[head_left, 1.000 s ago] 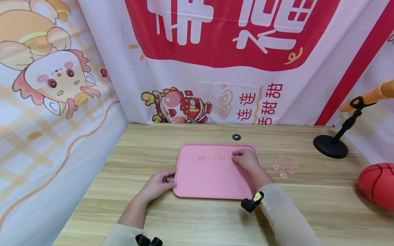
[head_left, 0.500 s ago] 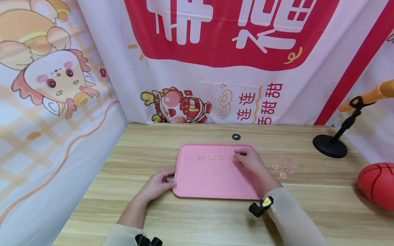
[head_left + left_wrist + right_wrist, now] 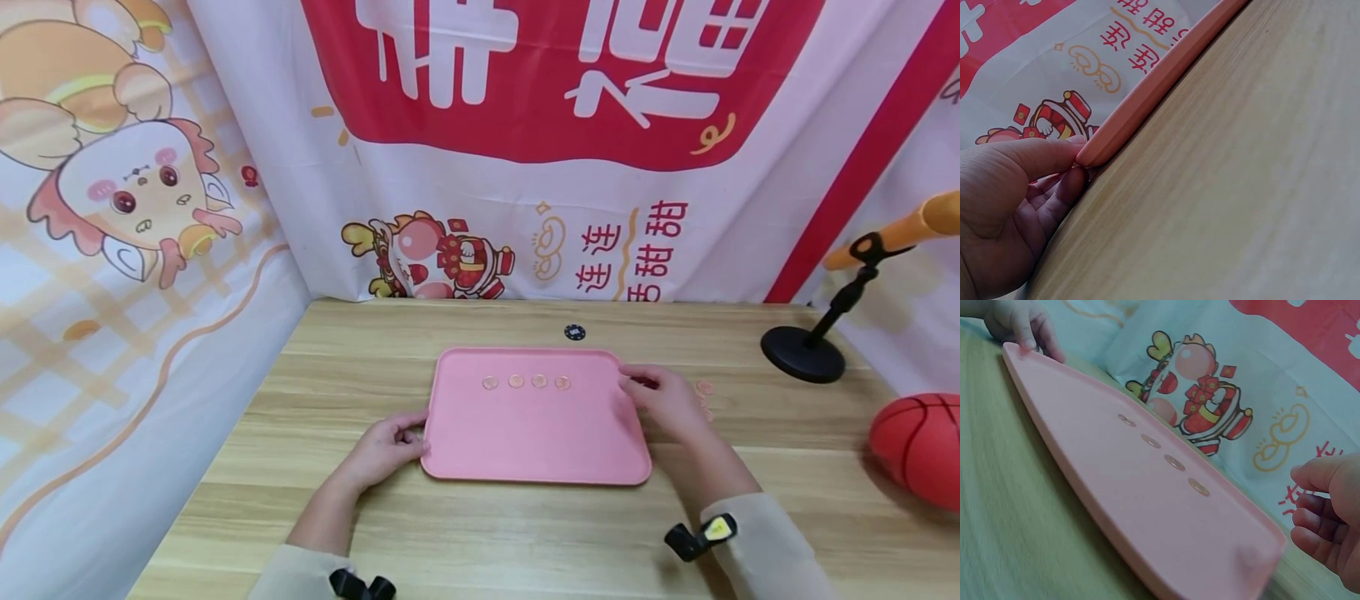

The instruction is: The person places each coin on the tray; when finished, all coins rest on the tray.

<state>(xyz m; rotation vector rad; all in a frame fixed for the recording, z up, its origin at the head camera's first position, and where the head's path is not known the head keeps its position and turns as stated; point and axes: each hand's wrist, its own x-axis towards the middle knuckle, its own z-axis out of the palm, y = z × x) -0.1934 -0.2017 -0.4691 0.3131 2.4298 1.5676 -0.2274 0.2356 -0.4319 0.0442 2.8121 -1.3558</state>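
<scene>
Counted items on a wooden table

One pink tray holds four small round tokens in a row. One more token shows beside the right hand; others may be hidden under it. One dark disc, one black stand, one red ball, two hands, counting the left hand.

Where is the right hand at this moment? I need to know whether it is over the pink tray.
In the head view the right hand is off the pink tray, over the table just past the tray's right edge, above the loose coins there.
</scene>
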